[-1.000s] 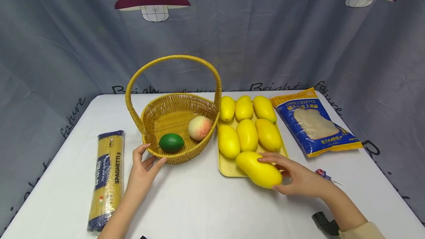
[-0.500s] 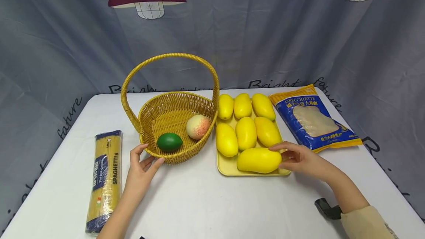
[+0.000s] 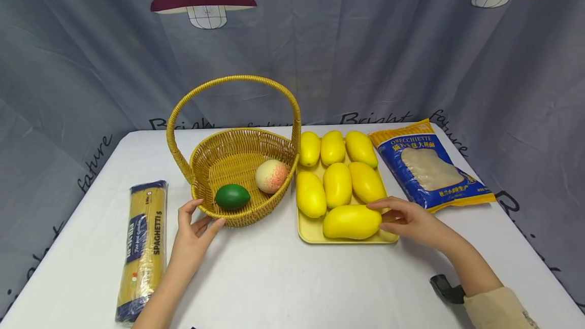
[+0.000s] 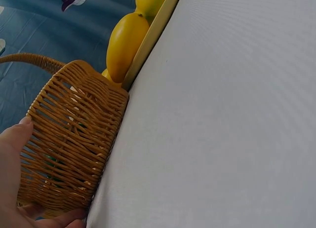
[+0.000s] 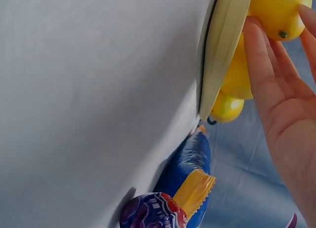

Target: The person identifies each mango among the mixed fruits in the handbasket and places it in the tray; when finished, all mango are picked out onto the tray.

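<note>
In the head view, a yellow mango (image 3: 352,221) lies crosswise at the front of the yellow tray (image 3: 315,235), behind it several more mangoes (image 3: 337,185) in two rows. My right hand (image 3: 409,221) pinches its right end; the right wrist view shows fingers and thumb on either side of the stem end. On the left stands a woven basket (image 3: 260,210) with a tall handle, holding a peach (image 3: 271,176) and a dark green oval fruit (image 3: 232,197). My left hand (image 3: 194,230) grips the basket's front-left side, thumb and fingers against its wall.
A pack of spaghetti (image 3: 143,248) lies left of the left forearm. Right of the tray is a blue and yellow orecchiette bag (image 3: 431,166). A wrapped lollipop (image 5: 154,211) shows in the right wrist view. A black curved object (image 3: 447,289) is beside the right sleeve.
The mango in my right hand has gone from a slant over the tray's front edge to lying level inside the tray. My left hand has stayed on the basket.
</note>
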Demonstrator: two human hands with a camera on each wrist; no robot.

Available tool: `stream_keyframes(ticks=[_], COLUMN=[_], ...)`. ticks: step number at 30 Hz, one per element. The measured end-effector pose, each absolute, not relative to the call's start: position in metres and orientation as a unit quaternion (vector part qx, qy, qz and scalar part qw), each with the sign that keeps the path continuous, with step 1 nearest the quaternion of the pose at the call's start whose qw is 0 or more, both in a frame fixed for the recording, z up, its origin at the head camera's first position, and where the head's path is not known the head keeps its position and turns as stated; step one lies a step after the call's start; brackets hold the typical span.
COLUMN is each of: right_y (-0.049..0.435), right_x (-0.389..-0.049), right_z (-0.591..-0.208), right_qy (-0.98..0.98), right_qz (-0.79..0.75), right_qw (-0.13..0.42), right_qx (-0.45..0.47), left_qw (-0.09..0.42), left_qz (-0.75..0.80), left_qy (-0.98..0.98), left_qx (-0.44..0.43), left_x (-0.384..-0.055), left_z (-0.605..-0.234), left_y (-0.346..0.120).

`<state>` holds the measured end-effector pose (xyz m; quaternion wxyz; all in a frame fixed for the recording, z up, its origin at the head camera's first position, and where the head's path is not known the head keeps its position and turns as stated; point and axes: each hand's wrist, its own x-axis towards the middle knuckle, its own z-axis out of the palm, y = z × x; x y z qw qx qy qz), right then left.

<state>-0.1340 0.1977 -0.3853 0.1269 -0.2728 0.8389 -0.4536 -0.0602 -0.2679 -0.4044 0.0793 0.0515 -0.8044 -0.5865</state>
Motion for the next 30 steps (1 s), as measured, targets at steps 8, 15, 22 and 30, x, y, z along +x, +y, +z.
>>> stream_keyframes(ticks=[8,15,22,30], right_y=[0.195,0.192,0.185,0.177], right_x=[-0.132,-0.133,-0.129,-0.115], right_z=[-0.383,-0.384,-0.381,-0.357], right_qy=[0.853,0.863,0.889,0.921], right_qz=[-0.435,-0.422,-0.389,-0.338], right_qw=[0.119,0.1,0.079,-0.002], right_qx=[-0.262,-0.257,-0.229,-0.193], left_qw=[0.086,0.091,0.086,0.056], left_qz=[-0.571,-0.568,-0.554,-0.486], left_qy=[-0.814,-0.816,-0.825,-0.869], left_qx=[0.064,0.062,0.069,0.08], left_x=[-0.058,-0.059,-0.06,-0.056], left_z=[-0.405,-0.404,-0.402,-0.388], left_y=[-0.266,-0.265,-0.264,-0.27])
